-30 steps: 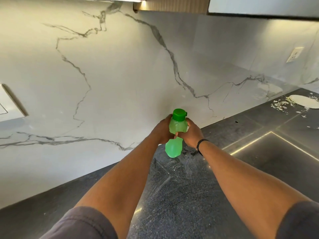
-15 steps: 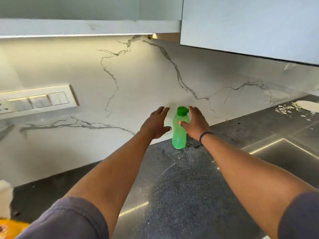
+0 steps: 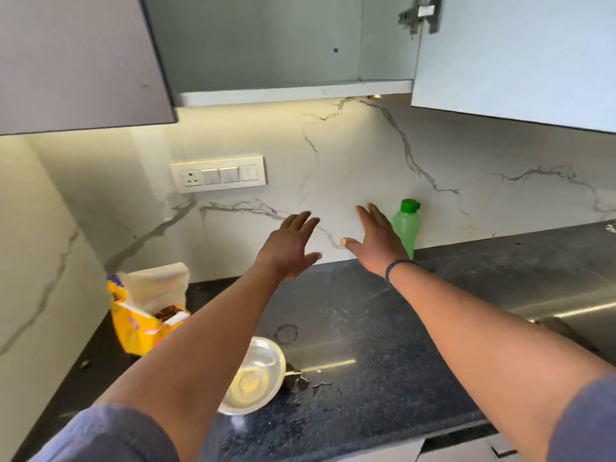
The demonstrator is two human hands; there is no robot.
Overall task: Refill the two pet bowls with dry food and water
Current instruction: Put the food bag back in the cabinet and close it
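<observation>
A green plastic bottle [image 3: 407, 225] with its green cap on stands upright on the dark countertop [image 3: 360, 328] against the marble wall. My right hand [image 3: 375, 240] hovers just left of it with fingers spread, holding nothing. My left hand [image 3: 290, 246] is raised beside it, fingers straight and empty. A steel bowl [image 3: 256, 378] with water in it sits near the counter's front, partly hidden by my left forearm. An opened yellow bag of dry pet food [image 3: 146, 315] stands at the left, brown kibble showing in its mouth.
An open wall cabinet [image 3: 266, 45] hangs overhead, its doors swung out at left and right. A switch panel [image 3: 218, 175] is on the marble wall. Small water spills lie right of the bowl. A steel sink edge [image 3: 566, 308] is at the right.
Both hands have let go of the green bottle, which now stands alone by the wall, and moved left of it. The view has tilted up and left, bringing the cabinet, bag and bowl into sight.
</observation>
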